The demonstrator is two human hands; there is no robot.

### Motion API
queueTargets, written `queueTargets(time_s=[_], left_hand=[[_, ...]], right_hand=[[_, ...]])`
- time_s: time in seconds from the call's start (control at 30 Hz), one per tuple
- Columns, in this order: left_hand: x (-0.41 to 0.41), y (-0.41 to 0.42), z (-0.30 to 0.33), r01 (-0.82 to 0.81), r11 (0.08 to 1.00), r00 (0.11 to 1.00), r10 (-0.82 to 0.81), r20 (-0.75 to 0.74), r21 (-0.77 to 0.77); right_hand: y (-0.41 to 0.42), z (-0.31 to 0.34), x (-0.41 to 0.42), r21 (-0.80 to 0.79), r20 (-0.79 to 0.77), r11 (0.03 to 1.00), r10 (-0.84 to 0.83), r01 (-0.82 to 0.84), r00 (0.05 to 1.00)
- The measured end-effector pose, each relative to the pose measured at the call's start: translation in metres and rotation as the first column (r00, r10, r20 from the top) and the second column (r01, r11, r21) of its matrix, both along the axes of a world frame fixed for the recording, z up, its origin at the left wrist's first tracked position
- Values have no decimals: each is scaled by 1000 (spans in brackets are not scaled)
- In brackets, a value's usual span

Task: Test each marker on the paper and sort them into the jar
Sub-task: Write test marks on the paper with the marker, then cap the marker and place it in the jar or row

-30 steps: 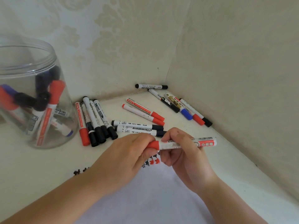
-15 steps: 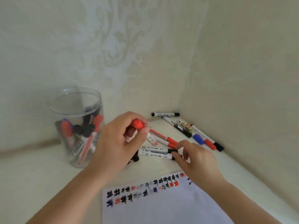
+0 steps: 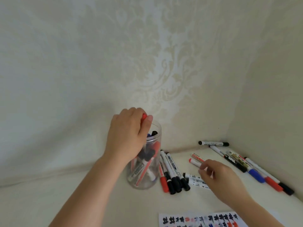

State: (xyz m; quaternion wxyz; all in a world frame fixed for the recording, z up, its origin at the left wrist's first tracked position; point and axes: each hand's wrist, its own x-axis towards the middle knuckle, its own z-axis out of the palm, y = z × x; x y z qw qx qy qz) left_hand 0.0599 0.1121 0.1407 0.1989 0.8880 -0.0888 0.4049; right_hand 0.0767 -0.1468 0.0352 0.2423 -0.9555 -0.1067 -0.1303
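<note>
Cream patterned walls met in a corner behind a pale table [image 3: 82, 202]. Stood near the middle, a clear jar [image 3: 155, 169], already holding a cluster of red, blue and black markers. Hovered over its mouth, the left hand [image 3: 126, 138], thumb and fingers pinching a red marker [image 3: 144, 116] by its cap end, barrel hidden behind the palm, apparently pointing down into the jar. Reached toward two red-capped markers [image 3: 196, 159] lying beside the jar, the right hand [image 3: 219, 176], fingers curled loosely and tips close together; could not tell whether anything was pinched yet. Lay just right of the jar, a row of markers [image 3: 172, 176] with black and red caps; more lay in the corner [image 3: 237, 163]. Showed at the bottom edge, the paper [image 3: 201, 220] with rows of test scribbles.

Best done, by judgement: barrel centred over the opening before letting go, released low so as not to bounce out or tip the jar; next marker gripped cleanly, without nudging its neighbours.
</note>
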Motion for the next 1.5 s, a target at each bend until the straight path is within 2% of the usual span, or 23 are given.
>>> queueTargets(time_s=[0.07,0.2,0.27,0.37,0.4,0.47,0.5,0.53,0.57,0.6,0.67,0.73,0.8,0.9,0.97,1.03,1.1,1.17,1.3,1.43,1.5], left_hand=[[1,1,-10,-32,995,997,37,-65,89],[1,0,-18,-82,986,979,107,-173,143],[-3,-4,-18,-83,986,989,100,-107,146],[-12,-21,-16,35,998,992,-41,123,50],[-16,-31,-17,127,991,978,-131,162,34],[-20,-53,-24,323,945,935,-327,139,52],[-21,-64,-31,408,912,909,-410,78,43],[-21,-75,-39,474,881,881,-474,-7,2],[-21,-85,-48,513,856,851,-517,-96,-61],[-21,-95,-57,527,841,823,-541,-172,-121],[-17,-112,-76,524,835,781,-551,-296,-170],[-16,-128,-94,558,811,721,-580,-380,-178],[-19,-141,-104,605,769,645,-625,-439,-206],[-24,-151,-117,641,748,632,-642,-434,-173],[-24,-152,-124,642,754,652,-631,-420,-137],[-24,-151,-130,657,739,630,-646,-432,-146],[-26,-152,-132,710,687,561,-684,-467,-153],[-28,-154,-130,757,639,507,-708,-491,-139],[-30,-155,-125,759,648,546,-681,-488,-54],[-29,-155,-126,733,680,586,-649,-485,-23],[-27,-154,-129,698,712,597,-640,-484,-81]], right_hand=[[3,-4,5,-48,-62,998,30,-33,998],[-5,-8,8,-166,-148,984,38,-63,988],[-12,-9,6,-252,-159,964,39,-79,986],[-17,-10,3,-410,-192,902,59,-135,980],[-18,-11,2,-451,-192,880,68,-149,979],[-20,-12,0,-456,-154,878,82,-144,985],[-22,-10,-2,-378,-140,918,68,-117,988],[-26,-5,-5,-228,-150,971,39,-72,988],[-31,0,-8,-21,-176,1000,15,-19,984],[-37,6,-13,213,-212,977,14,32,977],[-49,14,-25,575,-267,813,83,90,960],[-60,15,-36,740,-281,668,207,74,937],[-64,12,-48,848,-230,530,341,16,912],[-64,7,-59,928,-168,372,355,25,920],[-66,1,-63,941,-160,336,340,39,927],[-65,-4,-66,914,-172,405,324,28,930],[-61,-8,-68,862,-203,506,313,18,928],[-58,-12,-70,857,-202,515,331,3,922],[-60,-11,-71,899,-189,438,357,15,915],[-66,-11,-70,843,-164,535,360,-59,918],[-74,-8,-68,856,-157,513,377,-65,913]])
